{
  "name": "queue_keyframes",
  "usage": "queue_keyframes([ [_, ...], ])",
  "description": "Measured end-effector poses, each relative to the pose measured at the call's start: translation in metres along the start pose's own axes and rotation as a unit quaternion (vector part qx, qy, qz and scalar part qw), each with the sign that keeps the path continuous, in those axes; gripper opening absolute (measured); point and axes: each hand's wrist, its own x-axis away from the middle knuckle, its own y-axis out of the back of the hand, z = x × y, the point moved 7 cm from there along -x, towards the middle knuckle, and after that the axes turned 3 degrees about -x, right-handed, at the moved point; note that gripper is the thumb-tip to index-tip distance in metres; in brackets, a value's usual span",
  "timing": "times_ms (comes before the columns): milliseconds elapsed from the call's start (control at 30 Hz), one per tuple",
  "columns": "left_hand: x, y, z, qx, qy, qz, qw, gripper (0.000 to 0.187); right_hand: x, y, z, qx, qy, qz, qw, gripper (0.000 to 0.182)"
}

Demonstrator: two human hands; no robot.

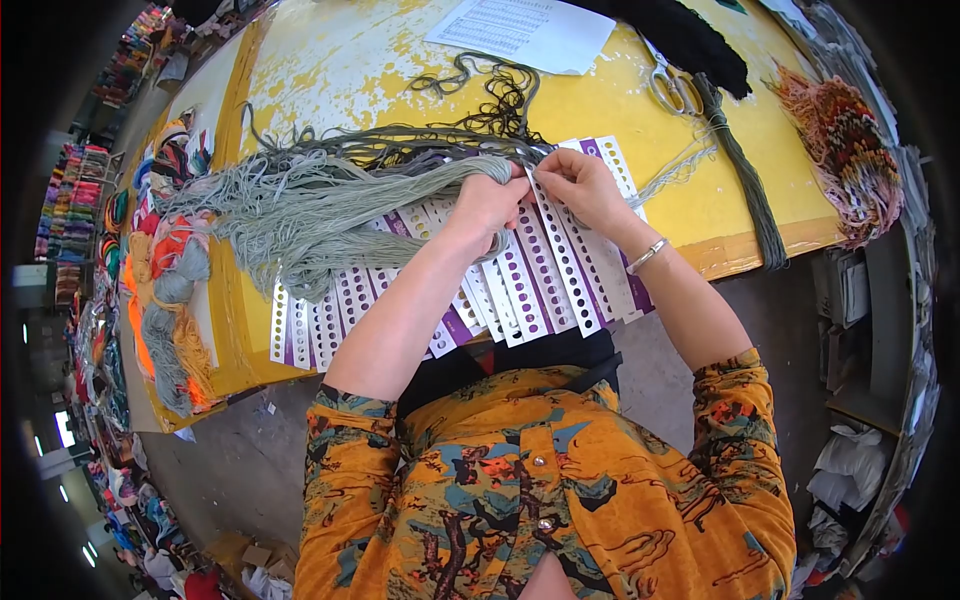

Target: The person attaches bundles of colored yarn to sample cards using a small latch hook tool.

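My left hand point(487, 207) is closed round the looped end of a grey-green thread skein point(300, 215), whose strands spread leftward over the table. Beside it, my right hand point(588, 192) pinches with thumb and forefinger at the top of a white punched card point(562, 255). Whether thread or the card's edge is between those fingertips I cannot make out. Under and around both hands lie several white-and-purple cards with rows of holes point(350, 305), partly overlapping and partly covered by the skein. Darker thread point(400, 140) runs along behind the grey-green strands.
On the yellow table point(340, 60) lie a printed sheet point(515, 30), scissors point(672, 88), a dark green skein point(745, 175) and a black bundle point(695, 40). Multicoloured yarn bundles sit at the right point(845, 155). Orange and grey skeins point(175, 310) hang at the left edge.
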Motion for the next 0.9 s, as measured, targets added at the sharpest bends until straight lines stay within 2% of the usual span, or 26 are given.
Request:
queue_keyframes([
  [233,0.004,-0.001,-0.005,0.008,-0.003,-0.004,1.0,0.014,-0.005,0.0,-0.004,-0.028,-0.008,-0.001,1.0,0.007],
  [433,0.004,0.0,-0.004,-0.001,0.012,-0.019,1.0,0.011,-0.006,0.001,-0.004,0.01,0.003,-0.011,1.0,0.005],
  [667,-0.003,0.002,0.0,-0.006,0.007,-0.002,1.0,0.012,-0.006,0.001,-0.006,-0.034,-0.002,0.004,0.999,0.007],
  [867,-0.005,0.014,0.001,-0.153,0.016,-0.031,0.988,0.014,-0.005,0.001,0.005,0.036,-0.008,0.002,0.999,0.012],
  [900,-0.004,0.021,-0.007,-0.21,-0.026,-0.048,0.976,0.015,-0.004,0.002,0.006,0.066,-0.017,0.003,0.998,0.014],
])
